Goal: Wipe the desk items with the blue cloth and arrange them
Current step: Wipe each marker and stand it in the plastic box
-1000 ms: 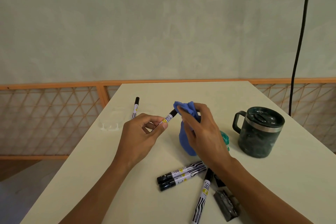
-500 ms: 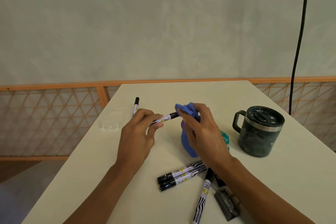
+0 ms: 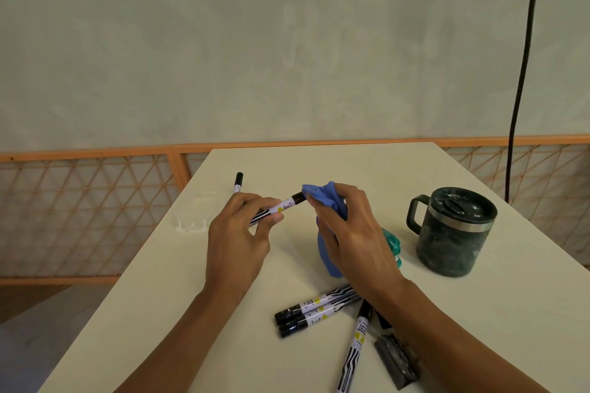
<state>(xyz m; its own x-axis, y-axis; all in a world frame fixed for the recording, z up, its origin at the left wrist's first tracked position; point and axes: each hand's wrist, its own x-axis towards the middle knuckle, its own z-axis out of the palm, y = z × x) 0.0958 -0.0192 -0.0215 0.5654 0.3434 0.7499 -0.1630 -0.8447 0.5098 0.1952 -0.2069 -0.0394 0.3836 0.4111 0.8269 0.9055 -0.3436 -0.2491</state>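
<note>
At the centre of the frame the blue cloth (image 3: 325,201) is bunched in the right hand (image 3: 354,239), whose fingers (image 3: 322,217) clench it against the black cap of the held marker (image 3: 281,208); its tail hangs down to the table (image 3: 191,281). The left hand (image 3: 238,242) pinches that marker's white barrel between thumb and fingertips. The label shows black wavy stripes and a yellow spot; its print is too small to read. Lower centre, two markers (image 3: 314,306) lie side by side, touching, with a third marker (image 3: 356,348) angled toward the lower edge, just beside a grey block (image 3: 397,364). Another marker (image 3: 238,182) lies alone behind the left hand. A dark lidded mug (image 3: 453,233) stands at centre right, well inside the table's right edge. The table's left half is bare.
</note>
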